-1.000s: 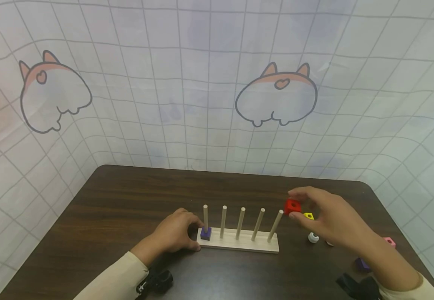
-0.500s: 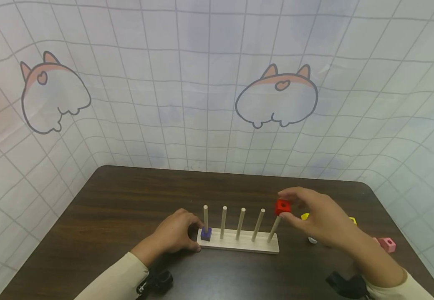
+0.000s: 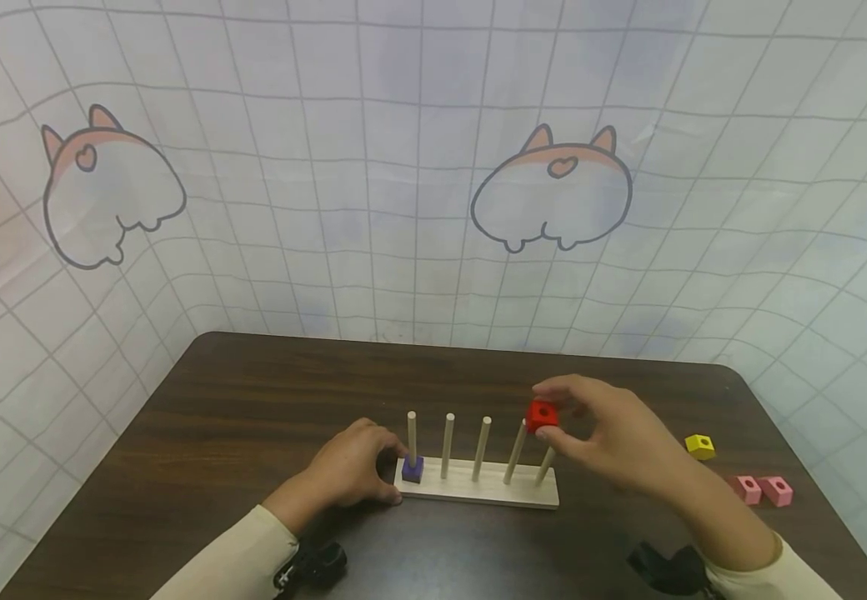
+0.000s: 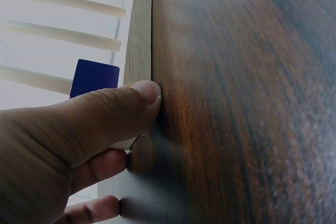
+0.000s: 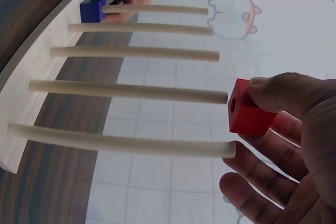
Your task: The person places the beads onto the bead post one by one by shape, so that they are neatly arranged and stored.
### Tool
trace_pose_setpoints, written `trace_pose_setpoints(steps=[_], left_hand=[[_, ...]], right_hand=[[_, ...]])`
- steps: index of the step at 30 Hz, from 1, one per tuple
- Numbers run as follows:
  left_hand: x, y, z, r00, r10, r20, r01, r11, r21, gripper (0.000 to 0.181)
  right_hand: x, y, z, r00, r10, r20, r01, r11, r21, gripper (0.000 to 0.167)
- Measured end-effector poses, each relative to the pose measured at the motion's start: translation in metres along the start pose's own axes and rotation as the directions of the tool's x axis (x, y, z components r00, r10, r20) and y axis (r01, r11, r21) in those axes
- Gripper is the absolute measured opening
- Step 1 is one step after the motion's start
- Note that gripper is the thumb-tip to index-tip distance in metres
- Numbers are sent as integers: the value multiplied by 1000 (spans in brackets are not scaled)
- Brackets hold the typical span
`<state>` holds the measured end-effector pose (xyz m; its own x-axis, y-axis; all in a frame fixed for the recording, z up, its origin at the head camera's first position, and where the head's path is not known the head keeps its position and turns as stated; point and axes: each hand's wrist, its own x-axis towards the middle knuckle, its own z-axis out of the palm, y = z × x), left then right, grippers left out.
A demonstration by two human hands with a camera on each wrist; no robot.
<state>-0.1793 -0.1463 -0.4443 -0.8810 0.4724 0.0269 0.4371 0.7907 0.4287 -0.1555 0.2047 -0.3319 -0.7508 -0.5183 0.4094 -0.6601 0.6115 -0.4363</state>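
Note:
A pale wooden base (image 3: pixel 478 492) with several upright pegs stands on the dark table. On its leftmost peg, at the bottom, sits a purple cube (image 3: pixel 413 471), also seen in the left wrist view as a dark blue block (image 4: pixel 95 78). The left hand (image 3: pixel 347 465) grips the left end of the base, thumb (image 4: pixel 144 94) on the front edge. Between thumb and fingers the right hand (image 3: pixel 613 429) pinches a red cube (image 3: pixel 541 416) by the tops of the two rightmost pegs. In the right wrist view the red cube (image 5: pixel 252 111) has its hole facing the pegs, just off the second peg's tip.
Right of the right hand lie a yellow block (image 3: pixel 699 447) and two pink blocks (image 3: pixel 777 491), one partly behind the forearm. The dark table (image 3: pixel 291 367) ends at a white gridded curtain (image 3: pixel 328 208) behind and at the sides.
The right hand has carried the red cube leftward, past the rightmost peg's top to the second from the right. The yellow and pink blocks have come into fuller view. The left hand keeps its place.

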Motion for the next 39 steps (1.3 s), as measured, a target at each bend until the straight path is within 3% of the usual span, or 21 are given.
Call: trace_pose_setpoints(steps=[14, 25, 32, 39], left_hand=[[-3, 1, -1, 1000, -14, 13, 14, 1000, -11, 48], [-5, 0, -1, 1000, -7, 16, 7, 1000, -5, 48], [-5, -2, 0, 1000, 9, 3, -9, 1000, 5, 49], [-7, -2, -1, 1000, 14, 4, -14, 1000, 4, 49]], right_hand=[[10, -13, 10, 1000, -14, 28, 12, 996, 85, 45], [18, -24, 19, 999, -15, 36, 14, 1000, 24, 41], [22, -30, 25, 998, -10, 65, 7, 999, 43, 38], [26, -34, 33, 999, -25, 47, 24, 999, 40, 39]])
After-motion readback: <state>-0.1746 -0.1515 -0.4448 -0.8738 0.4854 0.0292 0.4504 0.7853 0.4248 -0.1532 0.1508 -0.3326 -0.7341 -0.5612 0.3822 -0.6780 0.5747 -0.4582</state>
